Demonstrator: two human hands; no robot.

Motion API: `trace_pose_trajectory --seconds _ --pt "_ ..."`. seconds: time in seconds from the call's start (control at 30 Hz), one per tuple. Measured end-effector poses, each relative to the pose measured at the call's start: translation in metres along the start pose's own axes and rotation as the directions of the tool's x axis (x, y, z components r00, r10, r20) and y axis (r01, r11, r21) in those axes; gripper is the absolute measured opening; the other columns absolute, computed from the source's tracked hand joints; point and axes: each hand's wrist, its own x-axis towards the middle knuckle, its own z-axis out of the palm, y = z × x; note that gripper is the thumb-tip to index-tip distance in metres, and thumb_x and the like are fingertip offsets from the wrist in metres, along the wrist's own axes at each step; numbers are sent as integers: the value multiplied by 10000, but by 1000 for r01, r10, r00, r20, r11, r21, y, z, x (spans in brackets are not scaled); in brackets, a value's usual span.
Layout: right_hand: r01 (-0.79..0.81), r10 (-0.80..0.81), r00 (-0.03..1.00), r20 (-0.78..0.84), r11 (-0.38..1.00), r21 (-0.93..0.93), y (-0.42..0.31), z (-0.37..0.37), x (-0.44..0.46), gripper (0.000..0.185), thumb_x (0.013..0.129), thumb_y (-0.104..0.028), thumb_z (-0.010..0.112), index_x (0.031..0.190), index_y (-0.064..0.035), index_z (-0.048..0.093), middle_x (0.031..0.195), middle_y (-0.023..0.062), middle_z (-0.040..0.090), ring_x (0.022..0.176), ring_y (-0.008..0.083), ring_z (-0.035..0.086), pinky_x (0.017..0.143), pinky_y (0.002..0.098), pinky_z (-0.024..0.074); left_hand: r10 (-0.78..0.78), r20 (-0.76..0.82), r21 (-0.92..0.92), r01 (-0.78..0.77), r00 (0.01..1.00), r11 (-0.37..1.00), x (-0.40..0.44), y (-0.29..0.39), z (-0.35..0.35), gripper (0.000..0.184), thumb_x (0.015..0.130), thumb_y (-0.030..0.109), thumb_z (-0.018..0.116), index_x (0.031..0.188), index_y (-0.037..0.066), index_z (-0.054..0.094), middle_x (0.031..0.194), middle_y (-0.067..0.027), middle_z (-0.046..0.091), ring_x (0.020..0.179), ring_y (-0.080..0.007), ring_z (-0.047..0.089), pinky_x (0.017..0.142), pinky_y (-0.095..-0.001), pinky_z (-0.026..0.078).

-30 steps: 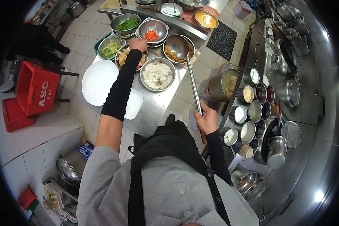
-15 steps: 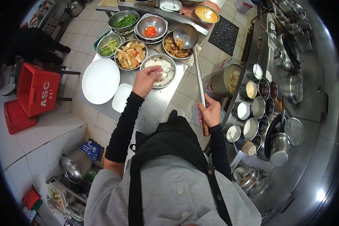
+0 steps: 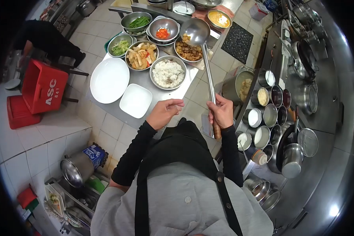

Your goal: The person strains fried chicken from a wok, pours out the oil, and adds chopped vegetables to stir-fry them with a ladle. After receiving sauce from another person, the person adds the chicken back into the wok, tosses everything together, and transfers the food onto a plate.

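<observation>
A ladle (image 3: 197,31) is gripped near its wooden end by the right hand (image 3: 222,111), fingers closed around the handle; nothing is held by the left hand (image 3: 166,112), palm half turned in, its loosely extended fingers pointed toward 3 o'clock. Brown chunks are cradled in the ladle, its head seen at 12 o'clock against the rim of a bowl of brown chunks (image 3: 189,51). From the rice bowl (image 3: 168,73), a bowl of pale pieces (image 3: 141,56) is seen at 10 o'clock, diced red pieces (image 3: 162,33) at 12, green stalks (image 3: 139,22) at 11, and an oval plate (image 3: 109,80) at 9.
</observation>
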Motion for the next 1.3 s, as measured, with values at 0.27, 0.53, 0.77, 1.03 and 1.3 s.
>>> trace_pose_trajectory --seconds 0.27,0.53,0.77,1.03,1.3 --pt "518 -641 746 182 387 -763 3 31 74 271 805 11 600 1068 72 588 730 224 632 615 412 637 569 474 512 42 11 56 -43 999 998 -17 -11 25 364 953 118 615 1282 -39 613 1172 -79 691 959 -113 627 869 -259 509" --pt "429 -611 779 -142 684 -590 72 -36 16 184 829 -48 611 997 12 562 639 110 560 495 218 587 477 371 457 -26 7 61 25 1000 998 -53 -9 38 358 995 140 595 1307 -35 599 1208 -110 680 1089 -136 631 929 -269 502" --pt "-114 121 993 9 899 422 95 -76 -138 186 868 44 559 893 -62 408 568 28 402 332 112 378 274 281 331 -175 331 339 56 927 939 -54 1 66 298 1009 177 580 1227 -9 660 1136 -63 705 997 -119 631 901 -255 496" --pt "184 73 945 -320 688 702 125 -6 -315 208 907 13 587 926 -90 407 594 -1 352 357 75 344 281 240 290 -189 774 426 -276 605 862 -81 -39 138 303 1015 166 570 1242 -21 645 1148 -80 711 1062 -126 619 926 -271 476" --pt "568 53 757 -651 439 696 167 54 -461 179 909 32 564 912 -89 432 635 -3 391 383 59 367 286 227 301 -456 853 514 -251 256 820 -199 -85 185 339 1023 184 566 1287 -26 607 1189 -107 692 1099 -172 632 943 -307 494"
